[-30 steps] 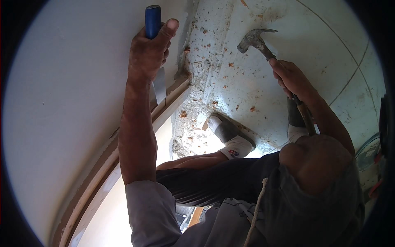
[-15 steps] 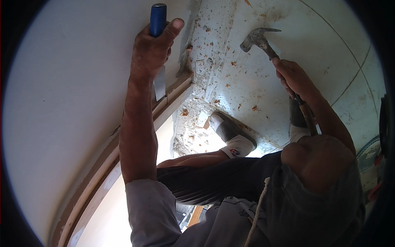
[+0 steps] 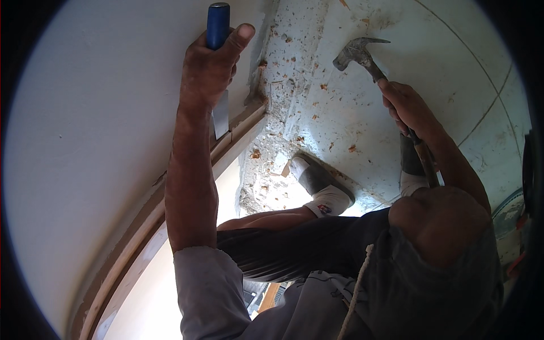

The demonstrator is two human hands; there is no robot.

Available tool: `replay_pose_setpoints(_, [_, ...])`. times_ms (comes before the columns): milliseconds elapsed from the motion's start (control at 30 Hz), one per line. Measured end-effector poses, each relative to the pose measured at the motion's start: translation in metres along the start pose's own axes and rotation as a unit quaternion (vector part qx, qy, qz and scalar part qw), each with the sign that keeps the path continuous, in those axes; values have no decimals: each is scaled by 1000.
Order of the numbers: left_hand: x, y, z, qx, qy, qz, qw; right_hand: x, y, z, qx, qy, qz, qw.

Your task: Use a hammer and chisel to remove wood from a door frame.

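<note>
My left hand (image 3: pixel 209 71) is wrapped round a chisel (image 3: pixel 218 27) with a blue handle, its thumb sticking out to the side. Below the fist the flat metal blade points down, its end at the wooden frame (image 3: pixel 242 120) along the wall; whether the edge has bitten into the wood I cannot tell. On the right, my right hand (image 3: pixel 409 106) grips a claw hammer (image 3: pixel 358 54) by its shaft, close under the worn grey head. The hammer is held apart from the chisel, over the floor, with the shaft's lower end near my knee.
A white wall (image 3: pixel 96 113) rises at the left. Wood chips (image 3: pixel 300 139) and rubble lie scattered over the dusty tiled floor (image 3: pixel 442 68). My shoe (image 3: pixel 311 173) stands beside the frame's opening. A round-edged object (image 3: pixel 507 207) sits at the right edge.
Hardly anything differs. The hammer and my right hand have shifted very slightly right, while the chisel stays at the same spot on the frame.
</note>
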State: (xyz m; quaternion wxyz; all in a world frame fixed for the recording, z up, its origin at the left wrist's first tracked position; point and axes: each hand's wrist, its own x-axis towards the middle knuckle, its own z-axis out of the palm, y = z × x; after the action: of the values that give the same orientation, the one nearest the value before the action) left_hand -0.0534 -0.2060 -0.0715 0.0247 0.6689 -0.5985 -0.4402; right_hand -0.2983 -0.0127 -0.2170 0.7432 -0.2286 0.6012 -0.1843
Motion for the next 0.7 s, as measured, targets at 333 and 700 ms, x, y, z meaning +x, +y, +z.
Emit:
replay_pose_setpoints(333, [-2, 1, 2, -9, 5, 0, 1000, 2, 4, -1, 6, -3, -12, 1000])
replay_pose_setpoints(700, [-5, 5, 2, -15, 11, 0, 1000, 1, 3, -1, 6, -1, 1, 1000])
